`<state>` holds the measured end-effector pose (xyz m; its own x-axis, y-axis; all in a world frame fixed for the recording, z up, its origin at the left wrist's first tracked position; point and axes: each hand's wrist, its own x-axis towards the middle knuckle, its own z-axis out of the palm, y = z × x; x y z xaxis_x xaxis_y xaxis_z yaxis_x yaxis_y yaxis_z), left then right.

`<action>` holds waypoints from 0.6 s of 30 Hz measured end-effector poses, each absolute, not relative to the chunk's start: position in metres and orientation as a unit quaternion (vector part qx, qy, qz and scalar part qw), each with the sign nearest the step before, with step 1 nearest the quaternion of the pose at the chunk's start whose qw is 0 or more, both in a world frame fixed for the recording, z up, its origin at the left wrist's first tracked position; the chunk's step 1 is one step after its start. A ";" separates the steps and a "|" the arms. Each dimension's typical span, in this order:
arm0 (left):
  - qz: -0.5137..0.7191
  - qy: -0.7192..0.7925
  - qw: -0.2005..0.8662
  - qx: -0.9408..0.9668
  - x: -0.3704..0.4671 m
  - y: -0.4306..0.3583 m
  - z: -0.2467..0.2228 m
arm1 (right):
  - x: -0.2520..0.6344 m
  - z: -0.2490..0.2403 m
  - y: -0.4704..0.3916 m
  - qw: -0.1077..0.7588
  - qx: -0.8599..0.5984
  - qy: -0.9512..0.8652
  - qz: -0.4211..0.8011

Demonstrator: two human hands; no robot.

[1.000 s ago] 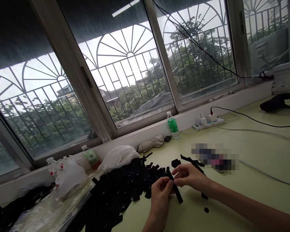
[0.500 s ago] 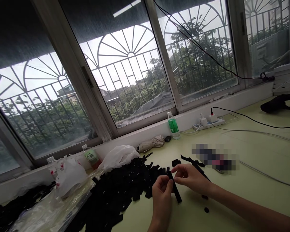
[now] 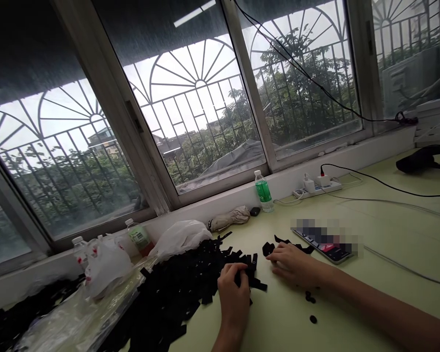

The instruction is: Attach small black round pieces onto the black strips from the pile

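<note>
My left hand [image 3: 235, 291] rests at the right edge of a heap of flat black strips [image 3: 190, 278]. Its thumb and fingers curl round a black strip, mostly hidden by the hand. Beside its thumb, another black strip [image 3: 259, 284] sticks out to the right. My right hand [image 3: 295, 264] is low over the table, palm down, fingers reaching left. Its fingertips are at a small curled black piece [image 3: 268, 249]; whether they grip it is hidden. Longer black bands [image 3: 304, 248] lie just behind that hand.
Small black discs [image 3: 313, 319] lie in front of my right forearm. A phone [image 3: 326, 247] lies beyond it, partly blurred. Along the windows stand a green-labelled bottle [image 3: 264, 193], a power strip [image 3: 317, 188], a folded umbrella [image 3: 229, 218] and white plastic bags [image 3: 108, 266].
The long strip held upright between both hands is no longer there. My left hand has moved slightly left to the heap; my right hand has separated from it and lowered towards the curled black piece.
</note>
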<state>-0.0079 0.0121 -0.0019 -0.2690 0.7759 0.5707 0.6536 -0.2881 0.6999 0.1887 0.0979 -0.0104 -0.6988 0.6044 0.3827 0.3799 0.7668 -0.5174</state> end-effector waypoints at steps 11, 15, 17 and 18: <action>0.434 0.623 -0.088 0.645 -0.001 0.008 -0.002 | 0.188 -0.017 0.103 0.249 -0.364 -0.888 0.130; 0.420 0.569 -0.129 0.695 0.008 0.004 -0.003 | 0.187 -0.018 0.105 0.293 -0.358 -0.874 0.151; 0.411 0.546 -0.135 0.718 0.014 0.001 -0.004 | 0.186 -0.018 0.106 0.317 -0.350 -0.864 0.173; 0.405 0.540 -0.133 0.726 0.017 0.000 -0.004 | 0.186 -0.018 0.107 0.329 -0.346 -0.858 0.189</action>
